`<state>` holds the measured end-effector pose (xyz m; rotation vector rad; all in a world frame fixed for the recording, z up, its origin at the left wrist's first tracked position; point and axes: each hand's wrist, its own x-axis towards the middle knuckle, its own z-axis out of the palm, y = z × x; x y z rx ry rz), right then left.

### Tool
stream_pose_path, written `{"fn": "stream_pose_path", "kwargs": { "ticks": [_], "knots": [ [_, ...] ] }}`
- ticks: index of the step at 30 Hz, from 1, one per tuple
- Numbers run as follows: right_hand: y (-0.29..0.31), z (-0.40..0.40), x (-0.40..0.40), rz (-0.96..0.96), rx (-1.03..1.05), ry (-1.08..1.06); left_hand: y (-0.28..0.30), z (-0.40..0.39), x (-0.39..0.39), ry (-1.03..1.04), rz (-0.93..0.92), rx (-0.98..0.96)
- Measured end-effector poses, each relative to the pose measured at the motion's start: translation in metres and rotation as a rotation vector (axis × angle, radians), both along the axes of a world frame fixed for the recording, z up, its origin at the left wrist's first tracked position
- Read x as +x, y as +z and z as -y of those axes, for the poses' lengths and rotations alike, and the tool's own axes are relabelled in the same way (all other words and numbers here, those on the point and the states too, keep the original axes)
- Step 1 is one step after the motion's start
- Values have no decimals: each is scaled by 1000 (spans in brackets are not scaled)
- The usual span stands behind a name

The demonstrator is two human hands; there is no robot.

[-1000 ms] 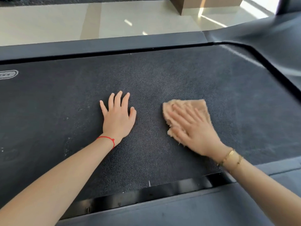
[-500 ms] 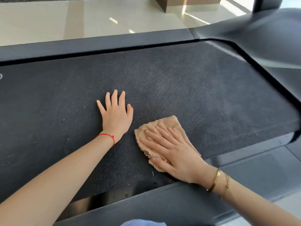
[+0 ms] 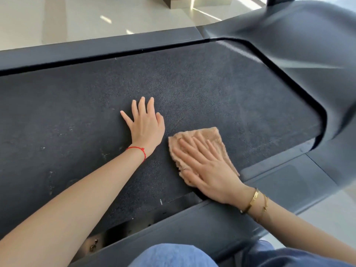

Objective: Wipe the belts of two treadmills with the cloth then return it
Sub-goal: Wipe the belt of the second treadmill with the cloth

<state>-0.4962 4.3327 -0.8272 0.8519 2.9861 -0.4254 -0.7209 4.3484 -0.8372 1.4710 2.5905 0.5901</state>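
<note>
A dark, textured treadmill belt [image 3: 212, 89] fills the middle of the view. My right hand [image 3: 208, 170] lies flat with spread fingers on a beige fluffy cloth [image 3: 212, 135], pressing it onto the belt close to the near edge. My left hand [image 3: 145, 126] rests palm-down on the bare belt just left of the cloth, fingers apart, holding nothing. A red string circles the left wrist, gold bracelets the right.
Grey side rails run along the far edge [image 3: 115, 47] and the near edge [image 3: 192, 224] of the belt. The grey motor hood [image 3: 308, 54] curves around the belt's right end. Pale tiled floor [image 3: 96, 16] lies beyond. My blue-jeaned knees [image 3: 173, 255] are at the bottom.
My right hand slid the cloth from the middle of the belt toward the near edge, then a little to the right. The left hand stayed planted; the view shifted.
</note>
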Motion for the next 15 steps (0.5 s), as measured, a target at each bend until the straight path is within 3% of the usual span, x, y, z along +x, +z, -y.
{"fn": "stream_pose_path", "kwargs": {
  "ticks": [5, 12, 15],
  "knots": [
    [-4, -25, 23, -30, 18, 4, 1, -19, 10, 17, 2, -3],
    [-5, -98, 29, -17, 76, -316, -3, -35, 24, 35, -27, -26],
    [-5, -90, 23, -13, 79, -227, -4, -42, 33, 67, -15, -38]
  ]
}}
